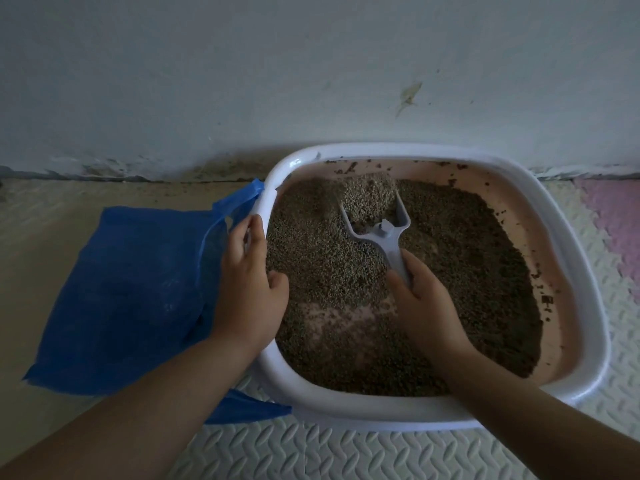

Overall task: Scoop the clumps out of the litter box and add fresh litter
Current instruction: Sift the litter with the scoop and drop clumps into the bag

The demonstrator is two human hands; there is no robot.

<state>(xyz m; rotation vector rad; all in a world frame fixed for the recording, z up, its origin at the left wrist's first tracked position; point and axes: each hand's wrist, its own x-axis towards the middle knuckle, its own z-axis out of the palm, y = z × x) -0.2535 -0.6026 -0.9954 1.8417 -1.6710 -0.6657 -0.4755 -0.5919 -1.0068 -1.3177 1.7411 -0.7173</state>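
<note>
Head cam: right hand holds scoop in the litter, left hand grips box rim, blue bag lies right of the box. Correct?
No. The head view shows the blue bag lying left of the litter box, not right. Otherwise yes: right hand holds the scoop in the litter, left hand grips the rim.

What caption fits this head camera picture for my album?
Right hand holds a scoop of litter in the box; left hand grips the rim beside a blue bag.

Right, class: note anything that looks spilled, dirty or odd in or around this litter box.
The litter lies unevenly: a bare patch of pink floor shows near the front. On the right, dark crumbs stick to the pink inner wall of the litter box, and the room wall behind bears a yellowish stain.
</note>
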